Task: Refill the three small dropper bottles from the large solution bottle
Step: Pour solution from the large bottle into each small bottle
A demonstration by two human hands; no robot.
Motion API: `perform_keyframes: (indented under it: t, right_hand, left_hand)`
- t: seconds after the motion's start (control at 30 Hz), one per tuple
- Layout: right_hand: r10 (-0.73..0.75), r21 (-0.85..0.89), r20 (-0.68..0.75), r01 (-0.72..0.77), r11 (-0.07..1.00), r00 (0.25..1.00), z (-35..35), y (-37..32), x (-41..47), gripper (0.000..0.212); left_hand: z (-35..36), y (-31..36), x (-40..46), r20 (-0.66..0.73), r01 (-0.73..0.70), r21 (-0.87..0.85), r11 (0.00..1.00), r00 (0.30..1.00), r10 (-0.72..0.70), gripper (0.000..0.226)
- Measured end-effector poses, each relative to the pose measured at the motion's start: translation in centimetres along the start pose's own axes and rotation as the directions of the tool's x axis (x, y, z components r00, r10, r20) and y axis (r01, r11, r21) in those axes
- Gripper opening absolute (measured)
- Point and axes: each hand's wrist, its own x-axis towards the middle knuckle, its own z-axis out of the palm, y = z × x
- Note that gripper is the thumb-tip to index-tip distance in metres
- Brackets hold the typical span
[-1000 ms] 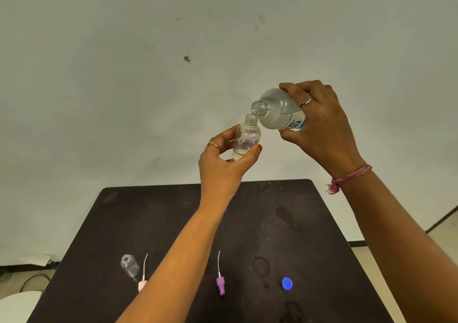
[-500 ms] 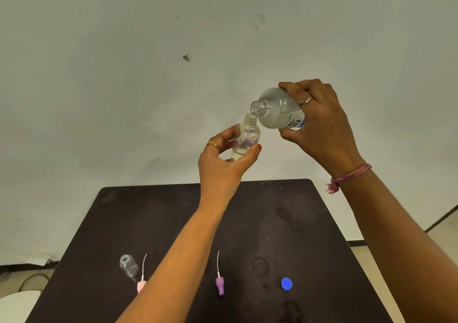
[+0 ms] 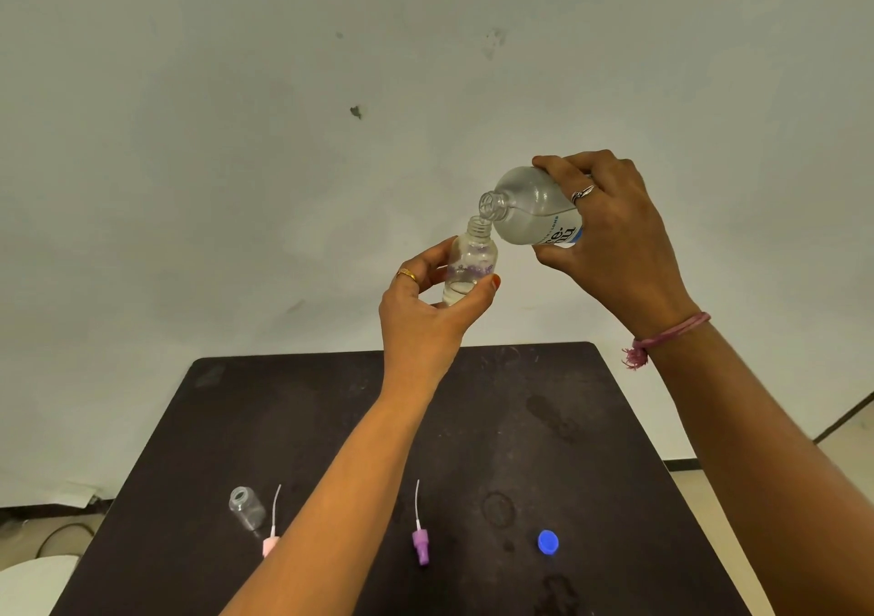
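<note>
My left hand (image 3: 428, 312) grips a small clear dropper bottle (image 3: 470, 263) upright in the air above the black table (image 3: 591, 426); a little liquid lies at its bottom. My right hand (image 3: 610, 241) holds the large solution bottle (image 3: 529, 208) tipped to the left, its open mouth just above the small bottle's neck. A second small open bottle (image 3: 247, 507) stands on the table at the near left. A pink dropper cap (image 3: 270, 537) with its thin tube lies beside it, partly hidden by my left forearm. A purple dropper cap (image 3: 420, 544) lies near the middle.
A blue screw cap (image 3: 548, 542) lies on the table at the near right, among dark wet marks. A pale wall rises right behind the table's far edge. Something white and round (image 3: 28, 587) sits on the floor at the lower left.
Nothing clear: both hands and bottles stay in nearly the same pose, the large bottle tipped over the small one's neck throughout.
</note>
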Motion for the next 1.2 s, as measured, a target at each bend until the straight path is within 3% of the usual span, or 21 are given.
perform_keyframes:
  t: [1.2]
  right_hand:
    - [0.001,0.001,0.006,-0.001,1.0,1.0,-0.54,-0.31,-0.39,0.074]
  left_hand:
    - [0.07,0.09,-0.69,-0.006,0.002,-0.01,1.0,1.0,-0.002,0.05]
